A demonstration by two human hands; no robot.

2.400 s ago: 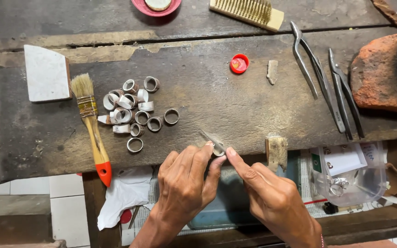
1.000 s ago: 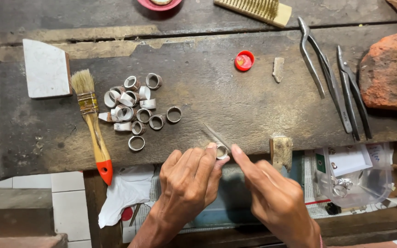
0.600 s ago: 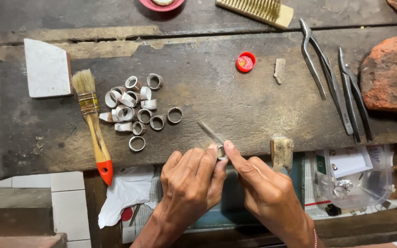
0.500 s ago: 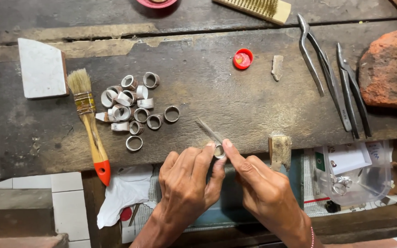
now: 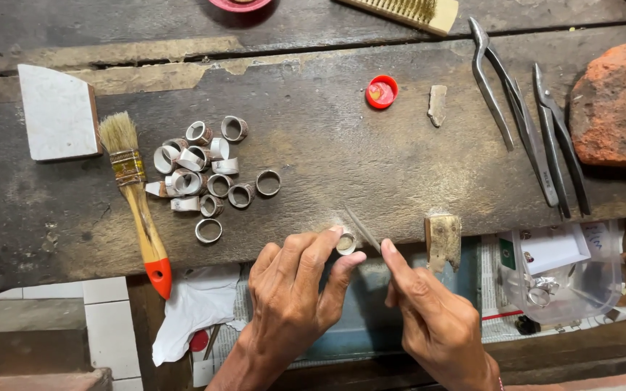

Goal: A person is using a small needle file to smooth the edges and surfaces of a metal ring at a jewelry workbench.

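At the bench's front edge my left hand (image 5: 291, 304) pinches a small silver ring (image 5: 345, 243) between thumb and fingers. My right hand (image 5: 432, 322) grips a thin metal file (image 5: 362, 230), whose tip rests against the ring. A cluster of several silver rings (image 5: 204, 170) lies on the wooden bench to the upper left of my hands. A small wooden bench peg (image 5: 443, 240) juts out just right of the file.
A paintbrush with a red-tipped handle (image 5: 138, 203) and a white tile (image 5: 58, 112) lie left. A red bottle cap (image 5: 382, 92), tongs (image 5: 508, 108), tweezers (image 5: 561, 145) and a brick (image 5: 617, 101) sit right. A plastic tub (image 5: 566, 271) sits below the bench.
The file has slid back and forth against the ring; the file tip now lies lower and closer to the ring. My hands stay at the bench edge.
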